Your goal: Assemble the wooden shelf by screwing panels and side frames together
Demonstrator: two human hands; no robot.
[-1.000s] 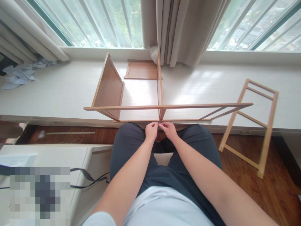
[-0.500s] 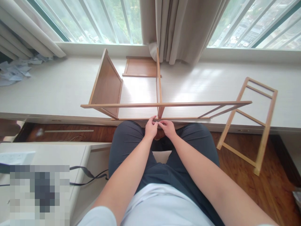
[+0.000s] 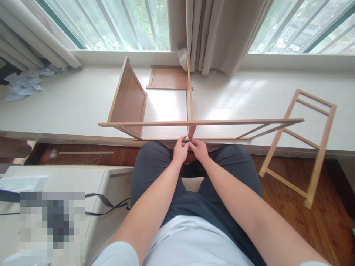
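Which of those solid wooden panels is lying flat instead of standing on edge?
The small brown wooden panel by the beige curtain lies flat on the white ledge; the other two stand upright.

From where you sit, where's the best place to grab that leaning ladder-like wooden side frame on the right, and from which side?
Probably the near long rail of the wooden side frame, taken from the right with the right hand. The frame leans with its foot on the floor and its top against the white ledge, so that slim rail stands free, with open gaps between rungs for fingers to wrap round.

The person wears a pale short-sleeved shirt, dark grey trousers and nothing on the forearms.
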